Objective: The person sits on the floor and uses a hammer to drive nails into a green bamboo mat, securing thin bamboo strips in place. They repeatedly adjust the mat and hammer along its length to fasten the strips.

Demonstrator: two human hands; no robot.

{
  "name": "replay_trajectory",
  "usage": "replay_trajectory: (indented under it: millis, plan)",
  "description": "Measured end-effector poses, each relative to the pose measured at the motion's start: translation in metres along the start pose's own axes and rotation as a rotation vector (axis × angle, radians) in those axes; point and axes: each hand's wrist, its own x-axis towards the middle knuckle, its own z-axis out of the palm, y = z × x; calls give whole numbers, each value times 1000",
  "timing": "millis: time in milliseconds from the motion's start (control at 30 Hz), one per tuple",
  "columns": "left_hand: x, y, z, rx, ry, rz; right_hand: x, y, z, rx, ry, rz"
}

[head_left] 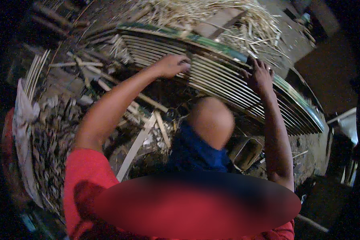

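Note:
A long bamboo slat panel [224, 78] lies across in front of me, with thin pale slats and a green bamboo pole [204, 40] along its far edge. At its dark middle crosspiece my left hand [174, 66] is closed, fingers bent over the slats; motion smears the fingertips. Farther right, my right hand [261, 78] reaches to the green pole with fingers curled over it and the thumb on the near side. What lies under both palms is hidden.
Loose straw [252, 28] and a flat board [220, 22] lie beyond the panel. Wood strips [138, 144] and chips [54, 136] cover the ground at left. A pale sack [26, 140] stands at far left. My bare knee [212, 120] is bent below the panel, near an oblong container [248, 154].

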Motion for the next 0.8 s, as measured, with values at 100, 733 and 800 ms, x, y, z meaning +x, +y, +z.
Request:
replay_trajectory:
  millis: [100,733,800]
  plan:
    - [-109,-112,51,150,-35,-373,11,-24,8,75,34,99]
    - [-330,-162,249,-191,-368,-478,-5,-65,8,157,8,0]
    - [-283,-138,158,-376,-240,-383,-8,-57,7,168,27,-44]
